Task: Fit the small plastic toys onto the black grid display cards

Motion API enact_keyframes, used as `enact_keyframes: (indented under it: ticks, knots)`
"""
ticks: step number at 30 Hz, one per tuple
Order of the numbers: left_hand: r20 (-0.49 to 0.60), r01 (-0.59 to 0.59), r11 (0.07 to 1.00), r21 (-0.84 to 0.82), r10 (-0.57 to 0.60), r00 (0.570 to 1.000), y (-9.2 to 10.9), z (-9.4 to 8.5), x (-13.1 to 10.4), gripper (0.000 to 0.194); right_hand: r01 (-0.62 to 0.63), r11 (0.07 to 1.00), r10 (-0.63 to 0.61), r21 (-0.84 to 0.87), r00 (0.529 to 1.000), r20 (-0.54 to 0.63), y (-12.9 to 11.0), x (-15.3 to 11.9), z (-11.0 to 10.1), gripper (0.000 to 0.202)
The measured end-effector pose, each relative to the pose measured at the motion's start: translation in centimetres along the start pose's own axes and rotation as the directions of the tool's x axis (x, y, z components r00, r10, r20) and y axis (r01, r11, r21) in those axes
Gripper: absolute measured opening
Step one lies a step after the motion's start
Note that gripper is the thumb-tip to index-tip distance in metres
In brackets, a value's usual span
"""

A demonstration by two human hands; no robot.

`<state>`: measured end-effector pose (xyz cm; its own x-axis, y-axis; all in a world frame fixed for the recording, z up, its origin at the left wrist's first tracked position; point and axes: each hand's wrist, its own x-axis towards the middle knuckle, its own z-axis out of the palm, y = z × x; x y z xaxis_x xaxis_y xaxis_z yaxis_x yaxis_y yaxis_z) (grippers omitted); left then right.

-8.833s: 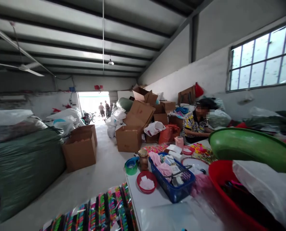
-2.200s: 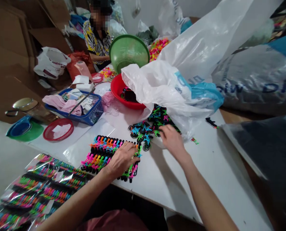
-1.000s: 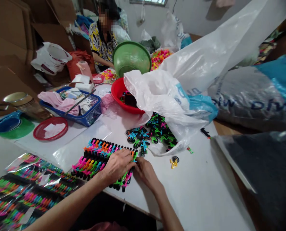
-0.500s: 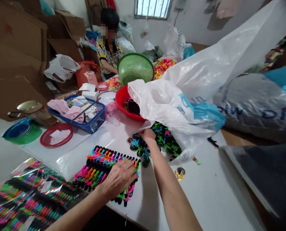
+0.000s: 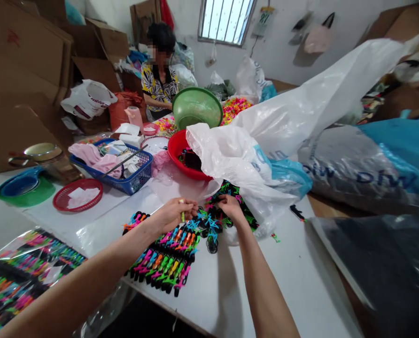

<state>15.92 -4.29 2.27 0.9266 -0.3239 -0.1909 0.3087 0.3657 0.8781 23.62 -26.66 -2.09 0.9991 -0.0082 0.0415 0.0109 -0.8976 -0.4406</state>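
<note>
Left hand (image 5: 182, 213) is hovering over the far edge of the rows of small colorful toy pieces (image 5: 160, 263), fingers curling loosely together; can't tell if anything is between them. Right hand (image 5: 229, 205) is reaching into the loose pile of black, green and blue pieces (image 5: 213, 223) at the mouth of the white plastic bag (image 5: 230, 150), fingertips near together at the pieces; grip unclear. The rows are lying on the white table (image 5: 283, 291) near its front edge, left of the loose pile. Red basin (image 5: 176, 150) is sitting behind the pile, partly under the bag. Blue basket (image 5: 135, 178) and red basket (image 5: 59, 199) are standing to the left. Person in patterned shirt (image 5: 156, 84) is sitting beyond the green basin (image 5: 198, 108).
</note>
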Motion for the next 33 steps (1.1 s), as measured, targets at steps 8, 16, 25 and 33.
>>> enact_keyframes:
  ticks: [8, 16, 25, 33]
  knots:
    - [0.01, -0.081, 0.982, 0.17, 0.081, 0.997, -2.2, 0.2, 2.3, 0.034, 0.028, 0.989, -0.037, -0.142, 0.998, -0.059, -3.7, -1.0, 3.4, 0.039]
    - [-0.07, -0.074, 0.92, 0.386, 0.109, 0.992, -2.9, 0.6, 4.2, 0.037, 0.143, 0.951, -0.134, 0.275, 0.99, -0.05, 0.1, -4.2, -2.0, 0.059]
    - [0.066, -0.181, 0.94, 0.291, 0.169, 0.983, -4.5, 4.3, 3.3, 0.039, 0.358, 0.89, -0.27, 0.282, 0.912, -0.308, -2.5, -13.2, -3.2, 0.041]
    - [0.035, -0.074, 0.993, 0.093, 0.071, 0.997, -6.4, 5.6, 1.3, 0.039, 0.357, 0.894, -0.13, 0.271, 0.786, -0.605, -0.7, -15.8, 0.2, 0.026]
